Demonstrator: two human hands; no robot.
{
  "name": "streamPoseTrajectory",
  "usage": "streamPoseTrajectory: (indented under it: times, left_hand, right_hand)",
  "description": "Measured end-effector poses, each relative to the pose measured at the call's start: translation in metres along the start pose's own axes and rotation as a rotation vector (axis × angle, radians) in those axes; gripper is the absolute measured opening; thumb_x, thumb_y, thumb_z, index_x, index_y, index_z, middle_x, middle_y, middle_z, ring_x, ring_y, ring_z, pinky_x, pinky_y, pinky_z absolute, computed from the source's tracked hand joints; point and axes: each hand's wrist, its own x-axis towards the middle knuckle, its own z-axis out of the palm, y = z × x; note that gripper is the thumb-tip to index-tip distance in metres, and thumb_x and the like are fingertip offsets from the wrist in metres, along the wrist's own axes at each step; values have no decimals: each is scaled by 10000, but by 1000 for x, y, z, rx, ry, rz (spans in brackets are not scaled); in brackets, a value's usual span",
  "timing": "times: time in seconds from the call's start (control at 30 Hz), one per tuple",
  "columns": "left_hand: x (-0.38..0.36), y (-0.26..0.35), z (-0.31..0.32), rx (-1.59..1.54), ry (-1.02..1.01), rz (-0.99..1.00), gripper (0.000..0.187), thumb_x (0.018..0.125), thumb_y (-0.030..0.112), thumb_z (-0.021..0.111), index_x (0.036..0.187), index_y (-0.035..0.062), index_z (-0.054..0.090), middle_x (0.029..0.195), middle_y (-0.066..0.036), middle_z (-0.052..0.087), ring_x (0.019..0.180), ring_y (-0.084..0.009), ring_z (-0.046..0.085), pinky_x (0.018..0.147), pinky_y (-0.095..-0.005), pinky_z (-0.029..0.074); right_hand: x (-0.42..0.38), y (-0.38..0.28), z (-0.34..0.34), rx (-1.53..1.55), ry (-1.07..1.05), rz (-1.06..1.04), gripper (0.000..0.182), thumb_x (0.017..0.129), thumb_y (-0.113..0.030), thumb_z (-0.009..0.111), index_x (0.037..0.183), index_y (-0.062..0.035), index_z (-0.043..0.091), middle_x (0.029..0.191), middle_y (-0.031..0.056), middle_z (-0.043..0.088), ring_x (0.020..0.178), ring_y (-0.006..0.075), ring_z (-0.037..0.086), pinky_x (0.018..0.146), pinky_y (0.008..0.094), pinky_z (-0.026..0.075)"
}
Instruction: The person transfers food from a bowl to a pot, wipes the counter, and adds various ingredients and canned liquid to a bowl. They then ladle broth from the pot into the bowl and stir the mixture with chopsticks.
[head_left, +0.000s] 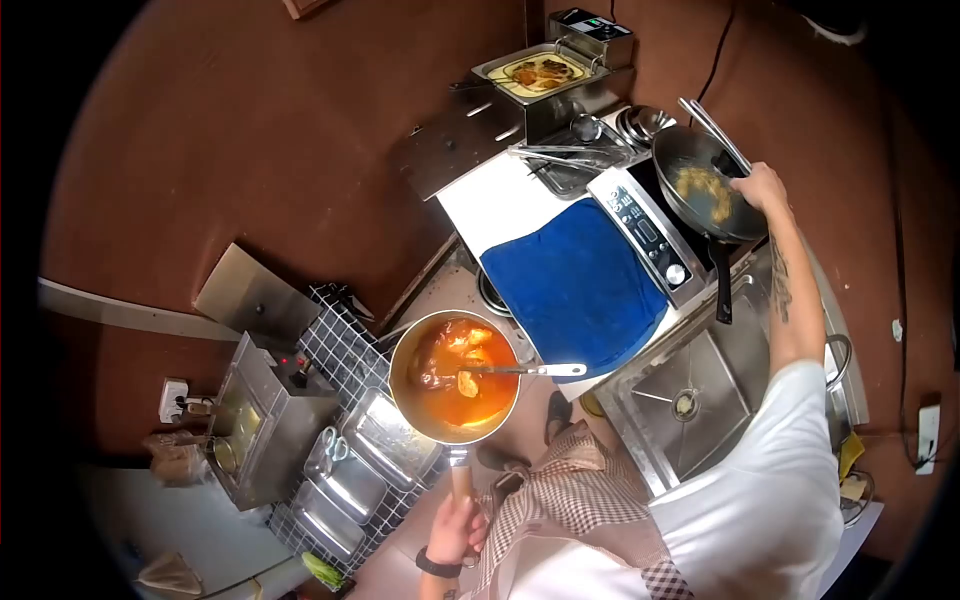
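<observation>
My left hand (458, 530) is wrapped round the handle of a saucepan (398, 398), held out in front of the apron. Orange-red liquid (450, 405) with pale lumps fills part of it, and a white-handled utensil (553, 370) lies across, its metal end in the liquid. My right hand (762, 188) reaches over the wok (735, 228), closed at the near end of long metal tongs (712, 130) that slant past the far rim. Golden-brown bits lie at the bottom of the wok, which stands on the induction cooker (645, 232).
A blue cloth (575, 285) covers the counter left of the cooker. Behind are a tray (575, 175), metal bowls (650, 122) and a fryer (535, 75). A sink (650, 405) is at right front. Lidded metal containers (345, 485) and another fryer (270, 440) stand at left.
</observation>
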Motion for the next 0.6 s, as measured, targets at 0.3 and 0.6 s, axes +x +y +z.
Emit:
streamPoseTrajectory:
  times: [0.3, 0.6]
  left_hand:
    - [-19, 19, -13, 133, 60, 49, 251, 1014, 284, 499, 1161, 82, 473, 689, -25, 446, 439, -110, 391, 371, -264, 367]
    - [-26, 25, -29, 202, 99, 23, 233, 1024, 250, 483, 1167, 66, 475, 688, -32, 463, 439, -112, 417, 372, -264, 384]
  right_hand:
    - [-139, -149, 21, 192, -116, -245, 414, 751, -365, 680, 1010, -44, 709, 943, 193, 716, 908, 349, 693, 829, 438, 551]
    - [-193, -163, 187, 164, -282, -279, 327, 826, -314, 657, 1008, -42, 642, 969, 202, 708, 946, 388, 676, 868, 470, 527]
